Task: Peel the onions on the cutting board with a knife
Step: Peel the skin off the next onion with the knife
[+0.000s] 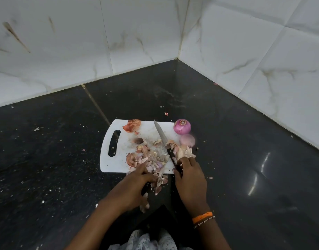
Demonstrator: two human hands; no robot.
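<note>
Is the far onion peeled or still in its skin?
Peeled. The far onion shows smooth, glossy purple flesh with a trimmed top, and loose dry skins lie on the board.

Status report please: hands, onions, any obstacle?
Right hand grips knife plus peels. Left hand sweeps peels off board. Two peeled onions at far right corner. Nothing blocking.

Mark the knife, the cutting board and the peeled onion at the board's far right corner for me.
knife (161,133), head view, middle of the bare blade.
cutting board (106,160), head view, bare white strip near its handle slot.
peeled onion (182,126), head view, centre of its purple body.
</note>
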